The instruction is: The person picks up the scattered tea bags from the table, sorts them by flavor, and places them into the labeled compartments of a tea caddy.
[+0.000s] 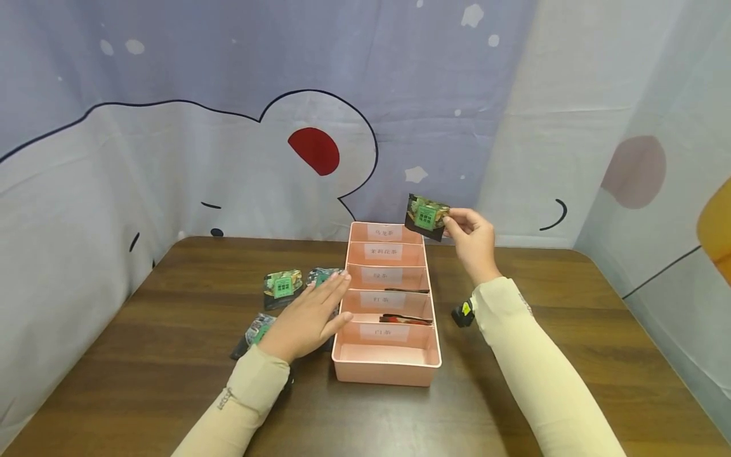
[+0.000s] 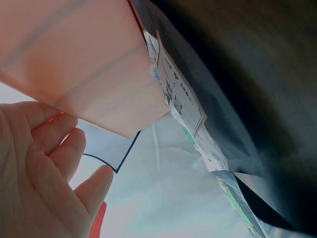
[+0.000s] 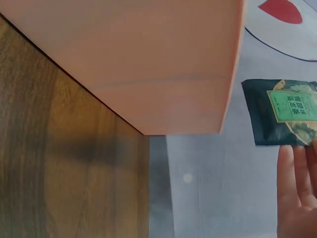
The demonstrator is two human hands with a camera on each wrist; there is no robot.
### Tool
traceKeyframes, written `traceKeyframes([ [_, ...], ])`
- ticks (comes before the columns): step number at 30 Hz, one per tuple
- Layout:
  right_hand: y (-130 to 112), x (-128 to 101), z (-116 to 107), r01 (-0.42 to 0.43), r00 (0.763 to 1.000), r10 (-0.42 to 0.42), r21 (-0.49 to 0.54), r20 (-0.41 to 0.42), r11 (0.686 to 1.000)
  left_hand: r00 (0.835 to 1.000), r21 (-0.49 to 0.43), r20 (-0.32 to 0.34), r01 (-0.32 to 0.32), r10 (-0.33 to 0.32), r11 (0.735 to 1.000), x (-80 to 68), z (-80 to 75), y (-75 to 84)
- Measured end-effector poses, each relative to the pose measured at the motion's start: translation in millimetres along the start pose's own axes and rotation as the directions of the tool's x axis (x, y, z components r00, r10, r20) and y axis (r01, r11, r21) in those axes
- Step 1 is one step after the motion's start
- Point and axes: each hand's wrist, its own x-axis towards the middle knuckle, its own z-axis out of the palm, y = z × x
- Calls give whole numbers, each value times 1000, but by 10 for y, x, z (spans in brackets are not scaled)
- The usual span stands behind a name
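Observation:
My right hand (image 1: 473,241) pinches a dark tea sachet with a green label (image 1: 425,217) by its edge, above the far end of a pink divided box (image 1: 386,373). The right wrist view shows the same sachet (image 3: 282,111) raised beside the box's side wall (image 3: 163,64). With fingers straight, my left hand (image 1: 311,317) is at the box's left rim; in the left wrist view its fingertips touch that rim. Several sachets, one with a green label (image 1: 283,287), lie on the table left of the box, some partly hidden by the left hand.
The box has a row of compartments with white paper labels (image 1: 384,233). Dark-edged packets (image 1: 405,319) stand in two of the middle ones. Under everything is a brown wooden table (image 1: 548,355), with a printed cloth (image 1: 257,165) hanging behind it.

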Motion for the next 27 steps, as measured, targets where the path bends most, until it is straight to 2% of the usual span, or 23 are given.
traceKeyframes([
  [5,125,48,99,-35,997,32,39,77,999,1000,7,-7,0,0,1000,-12,1,-3],
  [10,153,68,160,-51,988,47,23,146,998,1000,5,-12,-9,9,1000,-13,3,4],
  [16,172,81,185,-30,982,49,-104,184,994,999,-9,-32,-21,21,1000,-8,3,9],
  [27,242,69,186,57,969,23,-313,246,948,1000,-7,-19,-17,17,1000,1,8,0],
])
